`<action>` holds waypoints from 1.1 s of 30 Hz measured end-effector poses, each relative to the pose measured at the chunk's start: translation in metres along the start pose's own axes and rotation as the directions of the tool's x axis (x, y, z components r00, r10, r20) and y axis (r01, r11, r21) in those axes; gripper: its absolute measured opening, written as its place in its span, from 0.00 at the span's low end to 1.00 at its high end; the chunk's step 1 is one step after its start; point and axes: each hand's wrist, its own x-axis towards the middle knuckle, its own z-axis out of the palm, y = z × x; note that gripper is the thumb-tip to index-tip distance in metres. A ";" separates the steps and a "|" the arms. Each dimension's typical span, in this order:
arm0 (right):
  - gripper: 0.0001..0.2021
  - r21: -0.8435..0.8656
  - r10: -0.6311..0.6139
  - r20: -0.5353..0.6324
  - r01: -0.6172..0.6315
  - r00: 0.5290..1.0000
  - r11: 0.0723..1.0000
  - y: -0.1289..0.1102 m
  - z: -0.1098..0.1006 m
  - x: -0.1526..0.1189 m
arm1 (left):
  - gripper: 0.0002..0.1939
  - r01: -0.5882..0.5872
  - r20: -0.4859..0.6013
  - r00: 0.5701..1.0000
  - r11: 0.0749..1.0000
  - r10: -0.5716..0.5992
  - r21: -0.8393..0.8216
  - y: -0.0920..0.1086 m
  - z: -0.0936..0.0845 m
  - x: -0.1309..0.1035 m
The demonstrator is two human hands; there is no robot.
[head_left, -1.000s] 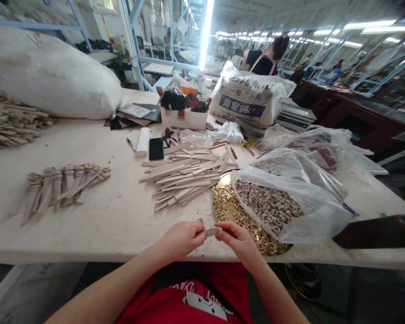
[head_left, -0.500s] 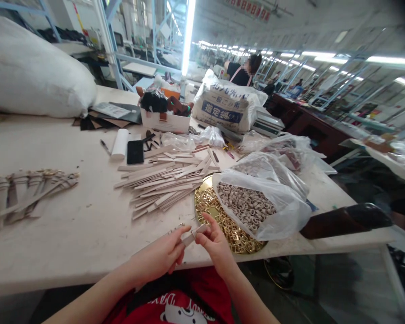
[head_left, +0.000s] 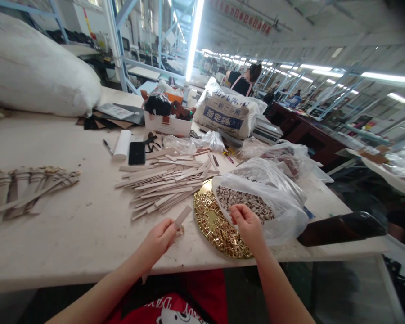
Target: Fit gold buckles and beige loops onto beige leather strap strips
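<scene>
My left hand (head_left: 160, 238) pinches a beige strip (head_left: 182, 217) that points up and right, with a bit of gold metal beside the fingertips. My right hand (head_left: 248, 225) has its fingers pressed together at the near edge of an open plastic bag (head_left: 286, 225) of small beige loops (head_left: 245, 201); whatever is between the fingertips is too small to make out. Below and left of it, a round gold tray (head_left: 209, 218) holds many gold buckles (head_left: 222, 238). A pile of loose beige strips (head_left: 165, 182) lies beyond my left hand.
Strips with buckles (head_left: 30, 189) lie at the left. Behind the pile are a black phone (head_left: 137, 153), a white roll (head_left: 122, 144), a white box (head_left: 168, 125) and a printed sack (head_left: 222, 110). A dark object (head_left: 340, 228) sits at the right edge. A person (head_left: 241, 83) is farther back.
My right hand has let go of the strip and moved right to the bag of loops. My left hand keeps the strip, now slightly farther left and tilted up.
</scene>
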 end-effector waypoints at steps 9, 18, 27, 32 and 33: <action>0.11 -0.796 0.055 0.170 0.104 0.984 0.596 0.024 0.063 0.019 | 0.12 -0.042 0.068 0.997 0.998 0.038 0.054 -0.002 0.011 0.002; 0.09 -0.779 -0.010 0.233 0.192 0.973 0.597 0.025 0.054 0.026 | 0.10 0.009 0.058 0.998 1.000 -0.010 0.029 0.002 0.010 -0.003; 0.03 -0.302 -0.412 0.118 0.428 0.904 0.852 -0.027 0.051 -0.030 | 0.14 0.061 0.092 0.995 0.974 -0.042 -0.219 0.012 0.023 0.011; 0.05 -0.131 -0.412 0.129 0.428 0.902 0.894 -0.042 0.071 -0.052 | 0.12 0.101 0.081 0.993 0.969 -0.084 -0.226 0.018 0.028 0.009; 0.05 -0.054 -0.361 0.147 0.372 0.921 0.927 -0.041 0.073 -0.053 | 0.11 0.111 0.077 0.992 0.974 -0.098 -0.195 0.019 0.026 0.007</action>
